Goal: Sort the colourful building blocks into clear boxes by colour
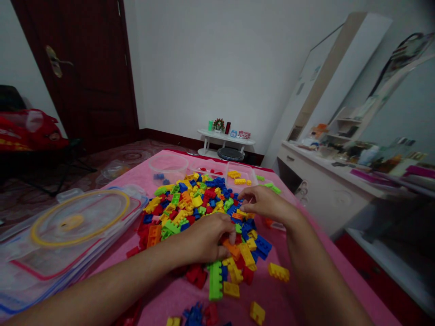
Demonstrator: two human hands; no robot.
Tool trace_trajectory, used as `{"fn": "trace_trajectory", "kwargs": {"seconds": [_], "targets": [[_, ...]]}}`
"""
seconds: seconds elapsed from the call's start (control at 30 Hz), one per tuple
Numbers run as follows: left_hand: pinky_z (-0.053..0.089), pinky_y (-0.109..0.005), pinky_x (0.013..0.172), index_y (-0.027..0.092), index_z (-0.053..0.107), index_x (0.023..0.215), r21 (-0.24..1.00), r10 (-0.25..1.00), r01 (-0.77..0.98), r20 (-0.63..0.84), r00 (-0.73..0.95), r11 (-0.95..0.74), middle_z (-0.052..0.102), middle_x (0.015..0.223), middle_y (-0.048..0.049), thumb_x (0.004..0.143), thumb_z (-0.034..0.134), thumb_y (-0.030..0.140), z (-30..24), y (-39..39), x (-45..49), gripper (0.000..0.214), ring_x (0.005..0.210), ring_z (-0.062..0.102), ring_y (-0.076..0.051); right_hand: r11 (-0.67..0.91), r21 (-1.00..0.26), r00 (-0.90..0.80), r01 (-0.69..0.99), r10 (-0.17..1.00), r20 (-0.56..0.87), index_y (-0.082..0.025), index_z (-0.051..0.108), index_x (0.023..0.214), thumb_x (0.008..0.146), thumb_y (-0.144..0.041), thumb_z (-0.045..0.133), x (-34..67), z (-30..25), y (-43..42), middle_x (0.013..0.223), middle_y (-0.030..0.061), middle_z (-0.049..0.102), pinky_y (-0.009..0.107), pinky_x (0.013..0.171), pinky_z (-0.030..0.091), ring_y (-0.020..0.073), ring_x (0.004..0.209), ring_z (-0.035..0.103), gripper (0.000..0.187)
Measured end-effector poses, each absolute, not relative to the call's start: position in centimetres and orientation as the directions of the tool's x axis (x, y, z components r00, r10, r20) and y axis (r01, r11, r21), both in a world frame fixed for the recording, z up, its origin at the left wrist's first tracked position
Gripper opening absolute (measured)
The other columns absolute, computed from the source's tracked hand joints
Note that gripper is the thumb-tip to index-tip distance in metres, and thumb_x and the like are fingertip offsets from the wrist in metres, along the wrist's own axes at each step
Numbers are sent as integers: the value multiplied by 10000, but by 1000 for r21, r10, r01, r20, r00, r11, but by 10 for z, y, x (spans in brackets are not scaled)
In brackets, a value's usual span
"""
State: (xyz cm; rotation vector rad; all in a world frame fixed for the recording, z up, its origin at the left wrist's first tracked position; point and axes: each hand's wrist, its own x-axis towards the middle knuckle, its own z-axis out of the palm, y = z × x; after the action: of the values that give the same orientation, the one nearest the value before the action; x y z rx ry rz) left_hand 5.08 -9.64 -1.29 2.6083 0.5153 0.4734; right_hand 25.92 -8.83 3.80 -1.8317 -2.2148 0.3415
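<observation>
My left hand (212, 237) was curled around an orange brick (232, 249), pinching it between thumb and fingers, at the near side of the mixed brick pile (197, 201); my right hand (260, 201) reached down into the pile's right side, ahead of the left, and I couldn't tell whether its fingertips had hold of anything. The heap spread mostly beyond my left hand, so one careless drag of that wrist could have sent loose pieces sliding, and a sweep of my right forearm might have knocked the yellow brick (278, 272) just beside it towards the cloth's right edge. Reaching too far forward, I could have bumped the clear round tub (186, 164) or the clear square tray (253, 173), both beyond my hands, and jumbled the bricks there. The pink cloth (163, 299) under everything looked soft, perhaps able to ruck up if an arm pulled it. Left of my left forearm lay stacked clear lids (84, 217); past them stood a dark door (78, 104), straight ahead a low white shelf (226, 136), and off to my right a white dresser (316, 174)
</observation>
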Motion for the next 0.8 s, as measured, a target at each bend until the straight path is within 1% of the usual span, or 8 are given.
{"fn": "trace_trajectory", "kwargs": {"seconds": [0.1, 0.17, 0.23, 0.33, 0.43, 0.57, 0.67, 0.8], "targets": [[389, -217, 645, 174, 585, 742, 499, 432, 266, 253, 866, -825, 601, 761, -3, 621, 638, 131, -16, -96, 51, 139, 726, 532, -134, 219, -322, -223, 921, 975, 25, -183, 679, 936, 667, -284, 632, 250, 35, -88, 762, 18, 647, 216, 562, 370, 133, 653, 555, 291], [369, -208, 580, 174, 583, 730, 532, 470, 285, 252, 846, -798, 583, 680, 17, 635, 623, 155, -15, -92, 51, 105, 623, 508, -109, 242, -317, -241, 917, 970, 40, -187, 679, 918, 682, -280, 611, 247, 33, -87, 777, 17, 651, 214, 565, 366, 132, 665, 558, 262], [366, -197, 549, 170, 580, 759, 602, 546, 296, 286, 788, -742, 579, 665, 23, 677, 600, 207, -12, -83, 49, 92, 588, 505, -97, 244, -294, -242, 924, 969, 44, -193, 680, 876, 693, -261, 587, 247, 30, -85, 783, 17, 656, 215, 569, 362, 133, 675, 562, 216], [404, -195, 571, 161, 574, 893, 680, 699, 326, 386, 602, -656, 608, 740, 3, 751, 533, 256, -2, -58, 37, 176, 637, 548, -105, 171, -216, -177, 961, 984, -8, -204, 679, 827, 667, -207, 583, 250, 21, -80, 767, 13, 662, 218, 559, 349, 139, 671, 567, 186], [438, -237, 651, 180, 582, 1055, 580, 791, 538, 429, 436, -612, 645, 836, -27, 777, 498, 263, 5, -29, 16, 302, 703, 577, -137, 88, -109, -96, 990, 993, -69, -217, 684, 801, 611, -143, 605, 250, 12, -75, 755, 11, 665, 219, 537, 324, 140, 655, 570, 218], [435, -279, 802, 221, 637, 1054, 349, 852, 789, 347, 392, -506, 666, 997, -58, 767, 501, 242, 3, -6, -7, 318, 913, 599, -198, 78, -42, -82, 996, 991, -104, -222, 697, 760, 608, -91, 577, 246, 4, -74, 715, 16, 658, 221, 516, 298, 132, 624, 568, 234], [438, -286, 809, 252, 634, 1083, 288, 883, 840, 246, 399, -460, 666, 1028, -57, 774, 500, 250, -4, -3, -11, 337, 943, 604, -208, 75, -8, -76, 997, 992, -102, -218, 700, 735, 606, -118, 594, 242, 2, -75, 716, 28, 660, 228, 508, 298, 146, 624, 573, 195], [435, -314, 826, 270, 611, 1118, 256, 876, 843, 245, 416, -472, 646, 1084, -75, 737, 583, 344, -7, -9, -8, 390, 994, 588, -242, 74, 19, -72, 997, 992, -105, -205, 686, 679, 615, -154, 609, 238, 0, -76, 713, 42, 658, 237, 512, 319, 170, 637, 580, 113]]}}
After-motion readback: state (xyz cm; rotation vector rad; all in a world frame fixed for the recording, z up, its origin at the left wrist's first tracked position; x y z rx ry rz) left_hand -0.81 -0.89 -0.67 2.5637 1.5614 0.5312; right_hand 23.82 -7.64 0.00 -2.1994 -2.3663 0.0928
